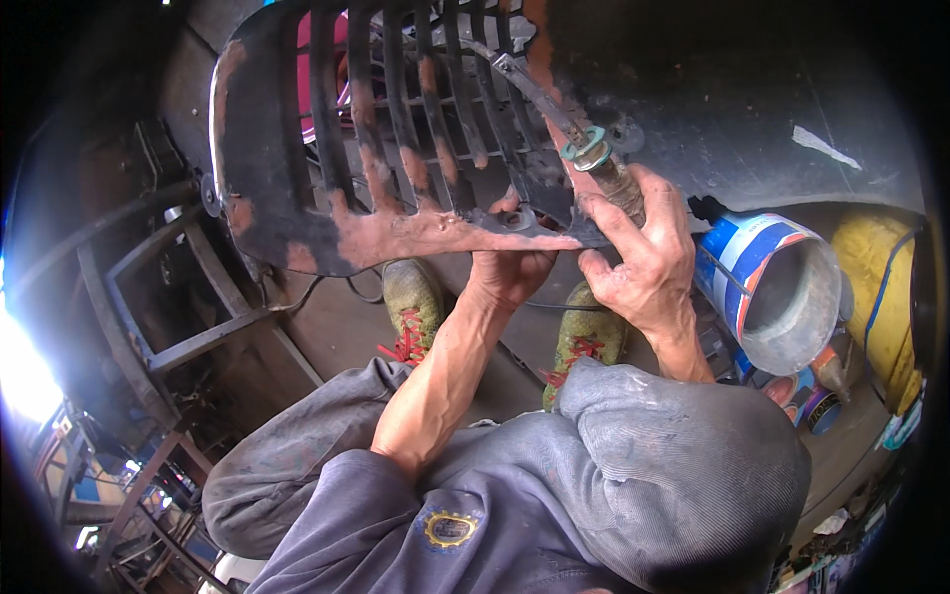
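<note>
Floor (pixel 341 327) in this wkshop is brownish-grey and scuffed, w/ a dark cable (pixel 366 295) curling over it by the person's shoes (pixel 414 297), yellow-green w/ red laces. Bare metal frames (pixel 203 342) stand on the L, and v. bright light (pixel 25 366) glares in at the far L edge. Upper R is a big dark panel (pixel 732 109), dull and scratched, w/ a torn whitish strip (pixel 826 147) on it. Slotted black grille (pixel 396 238) is upright in front of the person, lower edge above the shoes, patched pinkish along the bottom and up the bars; something bright pink (pixel 322 59) shows thru the slots. L hand (pixel 510 272) is up under its lower edge, fingers mostly hidden behind; can't tell how tightly they're closed. R hand (pixel 648 257) is wrapped round the grip of a long thin tool (pixel 544 97), w/ a green ring near the grip, its shaft slanting up-L across the grille's R side. As for labels: large can (pixel 727 262) on its side at R, open end toward us, has a blue, white & red wrapper w/ print at an angle; small cans (pixel 821 408) below it carry coloured labels, incl. a dark one w/ pale lettering; yellow container (pixel 876 287) alongside has a dark cord across it. Shirt badge (pixel 453 530) is a yellow-and-blue cog shape, lettering too small to read.
</note>
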The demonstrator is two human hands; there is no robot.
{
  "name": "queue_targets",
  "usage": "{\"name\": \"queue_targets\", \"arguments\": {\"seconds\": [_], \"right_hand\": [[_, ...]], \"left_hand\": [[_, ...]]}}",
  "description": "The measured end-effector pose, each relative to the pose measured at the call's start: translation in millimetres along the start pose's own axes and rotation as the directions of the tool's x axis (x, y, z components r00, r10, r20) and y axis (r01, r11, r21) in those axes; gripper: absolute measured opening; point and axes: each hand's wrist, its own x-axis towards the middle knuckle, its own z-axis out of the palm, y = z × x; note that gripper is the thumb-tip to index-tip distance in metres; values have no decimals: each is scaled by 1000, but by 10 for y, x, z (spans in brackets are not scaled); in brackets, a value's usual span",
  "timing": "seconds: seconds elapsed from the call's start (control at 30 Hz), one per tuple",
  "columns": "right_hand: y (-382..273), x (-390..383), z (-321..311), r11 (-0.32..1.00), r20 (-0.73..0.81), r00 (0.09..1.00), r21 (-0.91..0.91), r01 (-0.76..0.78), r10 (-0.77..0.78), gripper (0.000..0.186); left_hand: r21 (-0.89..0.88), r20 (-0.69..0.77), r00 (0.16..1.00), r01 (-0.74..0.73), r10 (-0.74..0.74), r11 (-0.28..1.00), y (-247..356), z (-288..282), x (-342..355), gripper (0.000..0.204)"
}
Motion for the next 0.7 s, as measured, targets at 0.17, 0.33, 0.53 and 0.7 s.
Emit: {"name": "queue_targets", "arguments": {"seconds": [0.17,0.33,0.53,0.7], "right_hand": [[23,9,24,998,16,998,-7,56,-56,50],[49,73,81,997,7,997,3,80,-80,50],[53,83,84,993,66,992,-25,111,-109,51],[76,75,88,994,94,991,-37,104,-100,49]], "left_hand": [[-24,65,998,14,-12,1000,23,-31,24,50],[-41,104,994,-12,16,999,41,-196,101,54],[109,50,999,-8,3,994,25,-56,71,58],[149,-19,998,60,-58,987,6,-41,86,61]]}}
